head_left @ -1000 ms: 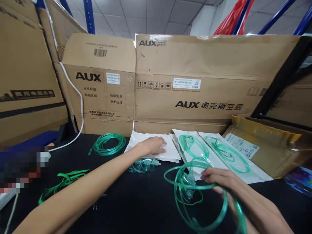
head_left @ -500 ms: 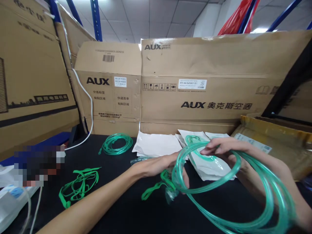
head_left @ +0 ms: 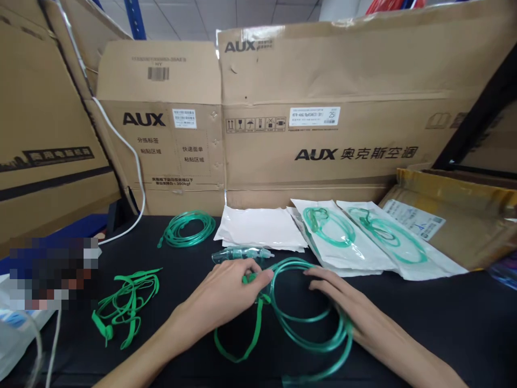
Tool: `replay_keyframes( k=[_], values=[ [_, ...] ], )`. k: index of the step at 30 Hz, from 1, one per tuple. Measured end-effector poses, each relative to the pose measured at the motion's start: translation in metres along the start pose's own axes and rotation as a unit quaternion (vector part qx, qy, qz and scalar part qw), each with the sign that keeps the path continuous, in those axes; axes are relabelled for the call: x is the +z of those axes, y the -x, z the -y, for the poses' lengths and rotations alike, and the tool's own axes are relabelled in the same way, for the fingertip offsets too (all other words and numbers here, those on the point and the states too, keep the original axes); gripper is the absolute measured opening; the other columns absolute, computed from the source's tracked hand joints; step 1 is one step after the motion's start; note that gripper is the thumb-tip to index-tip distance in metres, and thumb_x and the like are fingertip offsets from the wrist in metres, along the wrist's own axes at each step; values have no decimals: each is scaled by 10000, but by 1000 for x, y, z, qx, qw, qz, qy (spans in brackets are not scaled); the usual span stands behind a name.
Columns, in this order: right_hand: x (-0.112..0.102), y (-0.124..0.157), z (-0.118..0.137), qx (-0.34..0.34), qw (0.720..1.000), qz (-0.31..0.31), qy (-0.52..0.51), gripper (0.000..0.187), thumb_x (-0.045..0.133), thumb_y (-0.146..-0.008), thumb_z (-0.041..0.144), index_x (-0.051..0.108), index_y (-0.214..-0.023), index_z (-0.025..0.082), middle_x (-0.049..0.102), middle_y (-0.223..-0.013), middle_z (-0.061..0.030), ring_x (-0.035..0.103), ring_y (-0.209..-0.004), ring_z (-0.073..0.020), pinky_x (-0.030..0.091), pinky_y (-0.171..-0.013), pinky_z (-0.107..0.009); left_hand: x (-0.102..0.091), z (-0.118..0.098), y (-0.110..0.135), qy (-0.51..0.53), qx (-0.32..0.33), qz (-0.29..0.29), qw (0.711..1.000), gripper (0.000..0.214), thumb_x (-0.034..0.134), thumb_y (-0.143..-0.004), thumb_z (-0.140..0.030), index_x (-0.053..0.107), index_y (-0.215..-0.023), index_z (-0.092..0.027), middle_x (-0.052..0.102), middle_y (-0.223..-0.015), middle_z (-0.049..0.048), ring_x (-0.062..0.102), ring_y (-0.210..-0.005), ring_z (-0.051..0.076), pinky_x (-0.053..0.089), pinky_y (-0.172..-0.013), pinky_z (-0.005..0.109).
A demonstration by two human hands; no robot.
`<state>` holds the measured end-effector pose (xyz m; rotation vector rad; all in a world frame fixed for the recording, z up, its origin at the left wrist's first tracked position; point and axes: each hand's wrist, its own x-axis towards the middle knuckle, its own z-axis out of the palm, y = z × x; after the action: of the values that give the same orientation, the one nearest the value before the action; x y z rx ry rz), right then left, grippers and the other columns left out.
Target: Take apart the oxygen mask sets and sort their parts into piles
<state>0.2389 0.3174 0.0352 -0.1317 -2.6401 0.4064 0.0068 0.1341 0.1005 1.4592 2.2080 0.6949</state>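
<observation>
On the black tabletop lies a loose coil of clear green tubing, between my two hands. My left hand is closed at the coil's left side, thumb and fingers round a bunched green strap that loops towards me. Its fingers hide whatever joins strap and tubing. My right hand rests over the coil's right side, fingers stretched out and slightly apart. Just beyond my left hand lies a clear plastic cylinder piece with a narrow tip.
At left lie a tangle of green straps and another green tubing coil. White pouches are stacked at the back; clear-fronted pouches with tubing lie right. Cardboard panels wall the back. A power strip stands left.
Both hands have lowered the tubing coil to the tabletop. My right hand has moved left and down, uncovering the pouches behind. The camera view has tilted downwards.
</observation>
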Motion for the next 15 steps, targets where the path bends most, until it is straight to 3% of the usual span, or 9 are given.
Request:
replay_keyframes(
  k=[3, 6, 9, 11, 13, 15],
  values=[
    [3, 2, 7, -46, 992, 45, 107, 948, 364, -659, -131, 418, -1536, 225, 441, -1602, -104, 219, -1545, -290, 314, -1193, -592, 5, 6, 2, -20, -2, -34, 999, 489, 426, -944, -685, 701, -1017, -288, 740, -1091, 55, 665, -1054, 334, 474, -885, 430],
    [-4, 7, 19, -38, 988, 60, 138, 1125, 346, -577, -137, 271, -1616, 288, 347, -1655, -45, 158, -1548, -304, 315, -1173, -629, 8, 10, 6, -35, -7, -49, 998, 475, 427, -954, -667, 700, -1041, -287, 731, -1120, 63, 655, -1073, 343, 468, -916, 454],
    [-15, 20, 34, -20, 990, 44, 136, 887, 405, -797, -60, 323, -1602, 303, 383, -1635, -51, 298, -1510, -327, 400, -1137, -588, 9, 11, 9, -30, -11, -44, 999, 479, 415, -960, -670, 692, -1032, -286, 727, -1113, 67, 649, -1073, 350, 462, -927, 473],
    [-17, 31, 44, -9, 992, 32, 125, 635, 559, -934, 144, 452, -1541, 296, 439, -1601, -78, 436, -1441, -348, 478, -1093, -519, 10, 12, 9, -25, -8, -45, 999, 482, 407, -964, -668, 689, -1021, -280, 723, -1111, 69, 649, -1064, 349, 458, -933, 478],
    [-12, 39, 52, -25, 994, 30, 103, 488, 697, -918, 295, 618, -1399, 310, 502, -1558, -73, 521, -1380, -353, 529, -1052, -455, 11, 13, 9, -22, -4, -44, 999, 484, 405, -967, -664, 688, -1019, -275, 720, -1115, 70, 648, -1066, 345, 456, -942, 478],
    [-5, 42, 58, -57, 995, 26, 75, 301, 701, -925, 311, 723, -1225, 303, 583, -1490, -59, 566, -1344, -335, 550, -1035, -401, 12, 14, 8, -19, -2, -45, 999, 480, 401, -968, -664, 686, -1022, -281, 718, -1121, 65, 646, -1078, 341, 455, -951, 476]
  ],
)
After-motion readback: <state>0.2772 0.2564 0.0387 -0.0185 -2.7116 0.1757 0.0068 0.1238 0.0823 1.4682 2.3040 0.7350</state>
